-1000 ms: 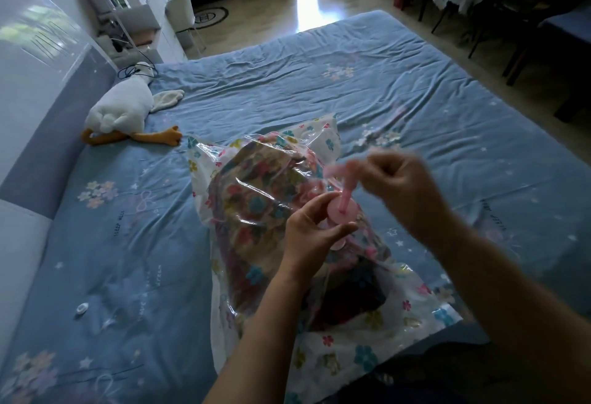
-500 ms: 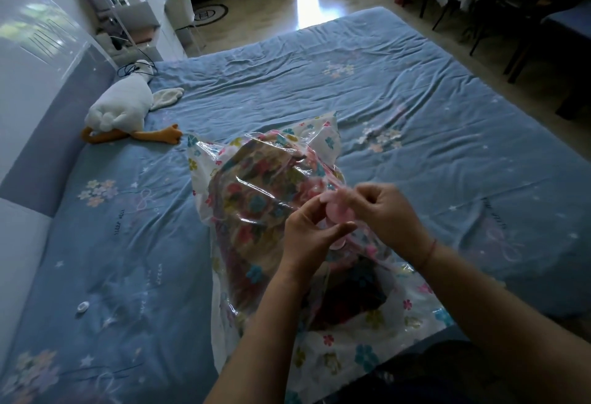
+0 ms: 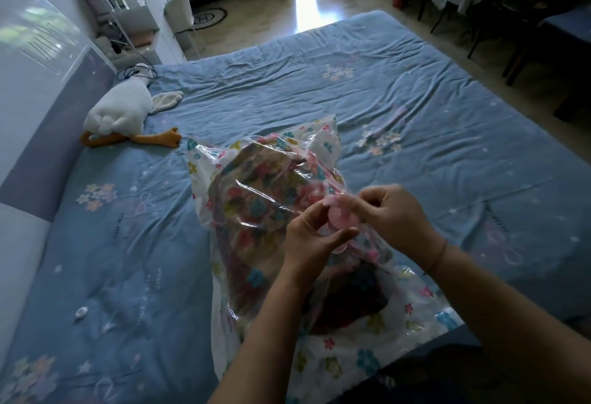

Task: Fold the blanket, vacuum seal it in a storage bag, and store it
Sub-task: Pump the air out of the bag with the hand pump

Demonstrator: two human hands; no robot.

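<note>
Head view: left hand (image 3: 308, 239) and right hand (image 3: 395, 215) both pinch one pink valve (image 3: 339, 217) on one storage bag (image 3: 256, 199).

1. The storage bag (image 3: 351, 349) lies on the bed (image 3: 415, 90), lower centre of the frame, blanket (image 3: 252, 208) inside.
2. On its right side sits the valve (image 3: 339, 218), left hand (image 3: 311, 240) and right hand (image 3: 393, 211) pinching it from either side.
3. A plush goose (image 3: 123, 109) lies on the bed at mid-left.
4. A small cap (image 3: 81, 311) lies lower left.

One wide-angle head-worn camera looks forward and down, close over the storage bag (image 3: 256, 199), across the bed (image 3: 415, 84).
</note>
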